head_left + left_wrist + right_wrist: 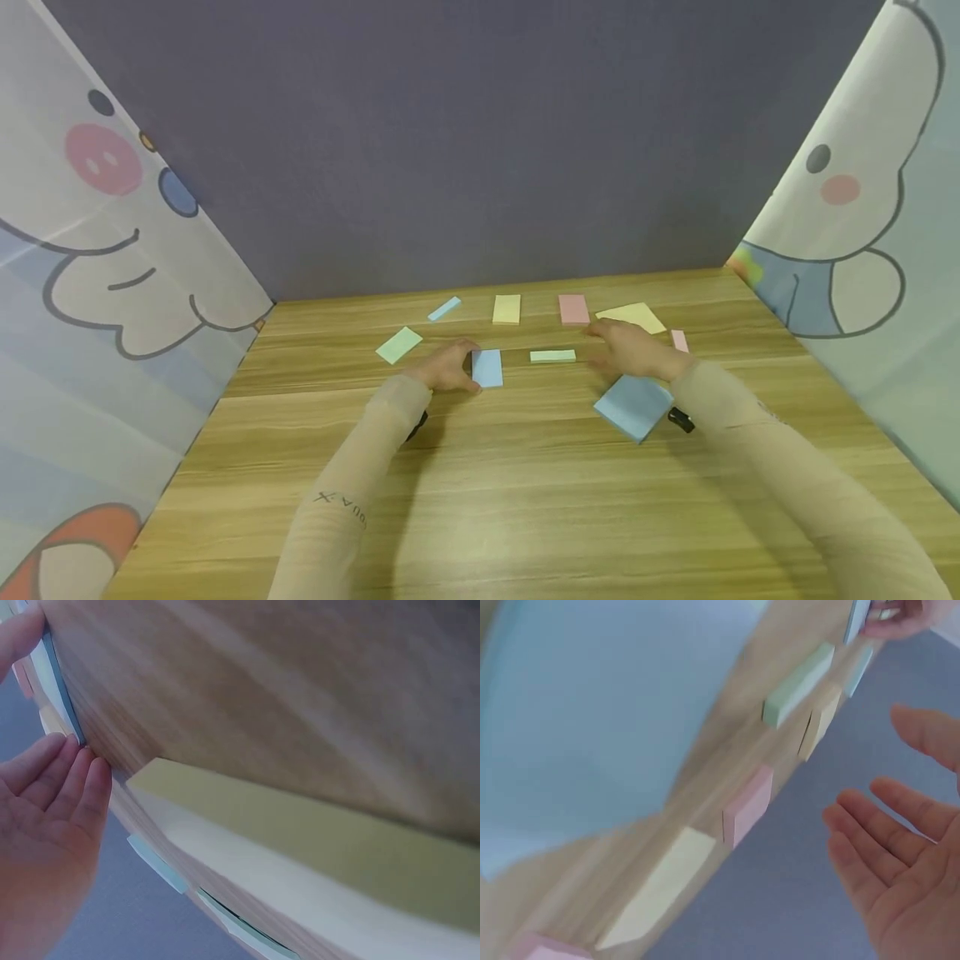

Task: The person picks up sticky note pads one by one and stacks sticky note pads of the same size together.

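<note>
Your two hands are well apart. Your left hand [447, 367] grips one blue rectangular pad [488, 369] between thumb and fingertips at opposite ends, on the table [555, 492]. Your right hand [633, 346] is empty, its fingers loosely spread near the big blue square [633, 408].

You have ten pads in all. Three are blue: the one you grip, that square, and a narrow blue strip [445, 308] toward the back. Three are yellow: a yellow rectangle [506, 309], a large yellow pad [633, 316] beyond your right hand, and a yellow pad [300, 832] by your left wrist. Two are pink: a pink rectangle [573, 309] and a pink strip [679, 340]. Two are green: a green rectangle [399, 344] and a green strip [552, 356] between your hands.
</note>
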A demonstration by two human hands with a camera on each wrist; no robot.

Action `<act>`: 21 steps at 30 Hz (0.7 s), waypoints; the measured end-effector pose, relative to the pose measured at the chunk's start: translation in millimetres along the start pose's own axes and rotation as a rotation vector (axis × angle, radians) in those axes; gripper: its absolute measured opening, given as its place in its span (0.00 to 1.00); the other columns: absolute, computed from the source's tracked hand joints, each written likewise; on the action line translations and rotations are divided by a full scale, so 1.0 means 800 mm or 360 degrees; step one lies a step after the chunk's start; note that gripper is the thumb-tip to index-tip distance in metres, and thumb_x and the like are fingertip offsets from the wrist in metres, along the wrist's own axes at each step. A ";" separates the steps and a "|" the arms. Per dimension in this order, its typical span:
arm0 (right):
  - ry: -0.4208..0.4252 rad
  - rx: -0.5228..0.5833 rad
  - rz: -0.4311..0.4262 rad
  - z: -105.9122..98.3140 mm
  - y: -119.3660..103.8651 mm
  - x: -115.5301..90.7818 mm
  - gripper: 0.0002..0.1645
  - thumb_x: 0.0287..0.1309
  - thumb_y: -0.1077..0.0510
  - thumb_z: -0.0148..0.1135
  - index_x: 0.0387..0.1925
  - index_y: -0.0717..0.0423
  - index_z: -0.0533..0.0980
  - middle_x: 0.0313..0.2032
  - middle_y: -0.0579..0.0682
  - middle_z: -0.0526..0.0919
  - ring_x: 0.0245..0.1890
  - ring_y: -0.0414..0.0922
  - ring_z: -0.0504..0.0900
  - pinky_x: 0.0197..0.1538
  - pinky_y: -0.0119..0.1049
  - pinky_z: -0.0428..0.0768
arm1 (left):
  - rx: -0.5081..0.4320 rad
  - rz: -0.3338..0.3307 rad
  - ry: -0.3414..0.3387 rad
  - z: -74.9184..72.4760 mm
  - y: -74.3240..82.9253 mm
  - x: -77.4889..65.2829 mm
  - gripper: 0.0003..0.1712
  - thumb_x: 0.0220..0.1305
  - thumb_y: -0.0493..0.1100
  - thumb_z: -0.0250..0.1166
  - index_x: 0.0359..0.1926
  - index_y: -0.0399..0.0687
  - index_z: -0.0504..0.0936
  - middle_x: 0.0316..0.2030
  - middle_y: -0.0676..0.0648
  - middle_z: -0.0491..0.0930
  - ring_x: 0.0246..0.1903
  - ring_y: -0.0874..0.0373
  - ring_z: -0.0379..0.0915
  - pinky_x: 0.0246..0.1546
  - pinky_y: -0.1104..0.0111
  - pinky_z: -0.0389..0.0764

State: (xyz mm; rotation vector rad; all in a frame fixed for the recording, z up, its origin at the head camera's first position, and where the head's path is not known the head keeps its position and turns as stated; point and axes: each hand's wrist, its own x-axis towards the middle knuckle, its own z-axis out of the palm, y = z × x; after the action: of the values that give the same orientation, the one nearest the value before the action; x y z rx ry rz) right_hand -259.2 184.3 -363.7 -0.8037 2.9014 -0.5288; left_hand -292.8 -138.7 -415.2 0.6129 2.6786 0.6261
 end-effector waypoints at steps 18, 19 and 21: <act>-0.0065 0.0068 0.0126 -0.027 0.040 0.073 0.36 0.53 0.58 0.62 0.60 0.72 0.62 0.59 0.69 0.66 0.58 0.65 0.65 0.58 0.57 0.66 | 0.0050 -0.0033 -0.0048 -0.001 0.003 -0.004 0.46 0.49 0.50 0.71 0.65 0.45 0.59 0.60 0.46 0.66 0.56 0.52 0.65 0.58 0.61 0.68; -0.0067 0.0090 0.0133 -0.027 0.043 0.077 0.37 0.53 0.58 0.62 0.60 0.72 0.61 0.59 0.69 0.66 0.59 0.65 0.65 0.59 0.57 0.66 | 0.0052 -0.0033 -0.0048 -0.001 0.003 -0.004 0.46 0.49 0.50 0.71 0.66 0.45 0.59 0.60 0.46 0.66 0.57 0.52 0.65 0.58 0.61 0.68; -0.0071 0.0115 0.0146 -0.027 0.046 0.083 0.37 0.53 0.58 0.62 0.61 0.72 0.61 0.60 0.69 0.65 0.60 0.64 0.64 0.60 0.57 0.65 | 0.0055 -0.0032 -0.0042 -0.002 0.002 -0.004 0.46 0.49 0.50 0.71 0.66 0.44 0.59 0.61 0.46 0.65 0.57 0.51 0.65 0.58 0.60 0.67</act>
State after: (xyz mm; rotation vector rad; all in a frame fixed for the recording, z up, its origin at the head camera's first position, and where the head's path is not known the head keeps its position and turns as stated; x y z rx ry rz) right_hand -337.8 186.7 -355.4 -0.6604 2.8438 -0.5946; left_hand -289.8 -139.3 -412.2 0.5987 2.6726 0.5641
